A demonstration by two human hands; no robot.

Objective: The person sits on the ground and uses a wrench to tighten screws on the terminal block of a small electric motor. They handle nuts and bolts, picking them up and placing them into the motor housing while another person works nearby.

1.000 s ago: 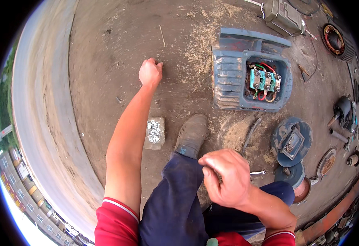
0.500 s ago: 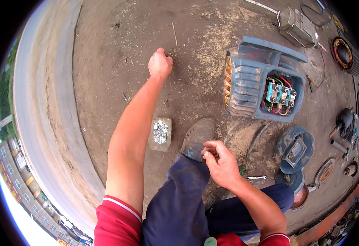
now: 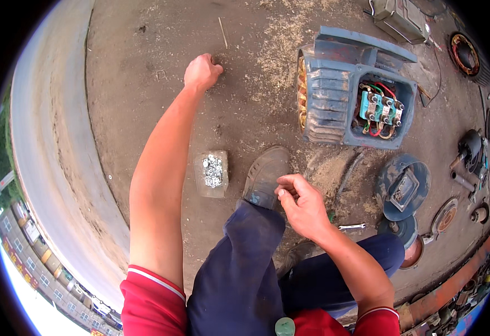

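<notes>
Stretched out over the dirt ground, my left hand (image 3: 202, 74) is closed, its fingers curled under and mostly hidden. Whatever it may hold does not show. My right hand (image 3: 303, 206) hovers above my right shin and boot, fingers bent and thumb against the index finger; I cannot make out anything in the pinch. Between my left forearm and the boot (image 3: 266, 168) stands a small clear plastic box (image 3: 217, 189) with silvery nuts or washers (image 3: 212, 171) in it. Right of the hands lies a blue electric motor housing (image 3: 329, 103), its terminal box open on a turquoise terminal block (image 3: 380, 109) with coloured wires.
A wrench (image 3: 352, 226) lies beside my right forearm. Further right are a round blue motor cover (image 3: 387, 196), a rusty disc (image 3: 445, 215) and a wound stator (image 3: 465, 53). A grey metal case (image 3: 401, 21) stands at the far right. A paved road (image 3: 38, 112) runs along the left.
The view has shifted, so the motor, box and ground sit higher and further left in the picture. Both hands keep nearly the same closed pose; the left stays over about the same patch of ground.
</notes>
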